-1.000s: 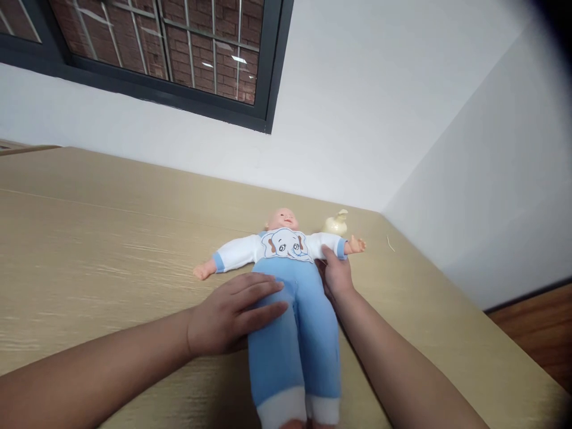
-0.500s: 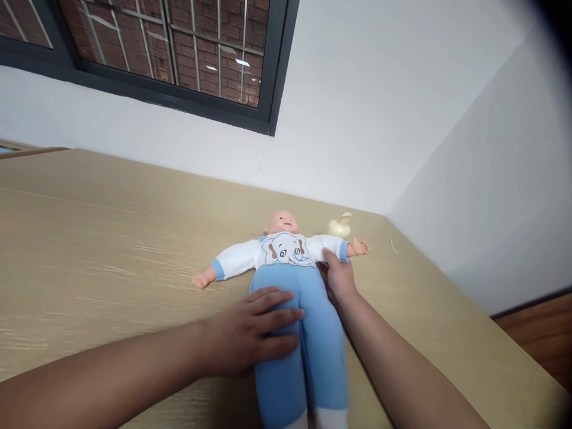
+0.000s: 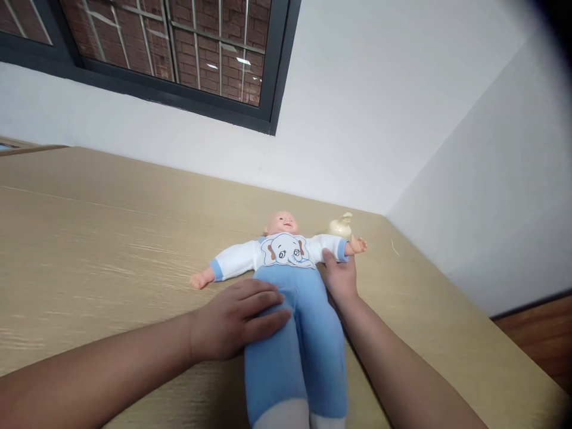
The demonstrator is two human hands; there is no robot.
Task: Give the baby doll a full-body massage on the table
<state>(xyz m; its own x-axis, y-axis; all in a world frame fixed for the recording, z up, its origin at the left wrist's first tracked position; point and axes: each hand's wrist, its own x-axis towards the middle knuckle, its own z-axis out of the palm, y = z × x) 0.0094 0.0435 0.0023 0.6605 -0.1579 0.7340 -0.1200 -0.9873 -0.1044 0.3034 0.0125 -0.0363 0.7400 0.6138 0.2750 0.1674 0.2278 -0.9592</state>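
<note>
A baby doll (image 3: 297, 280) lies on its back on the wooden table, head away from me and arms spread. It wears a white top with an elephant bib (image 3: 286, 250) and blue trousers (image 3: 313, 339); the feet are cut off at the bottom. My left hand (image 3: 241, 319) is laid over the thigh on the left side, its fingers curving across the blue cloth, the thumb hidden. At the doll's arm on the right side is my right hand (image 3: 341, 277), thumb against the white sleeve and fingers mostly out of sight beneath.
Behind the doll's arm on the right stands a cream, rounded object with a spout-like top (image 3: 341, 225). A thin pale strand (image 3: 394, 247) lies on the table (image 3: 111, 238). White walls and a barred window (image 3: 179, 47) rise beyond the far edge.
My left hand has shifted a little left and up the thigh. The leg under it has swung slightly left, with more of its white lower end showing. My right hand stays at the arm.
</note>
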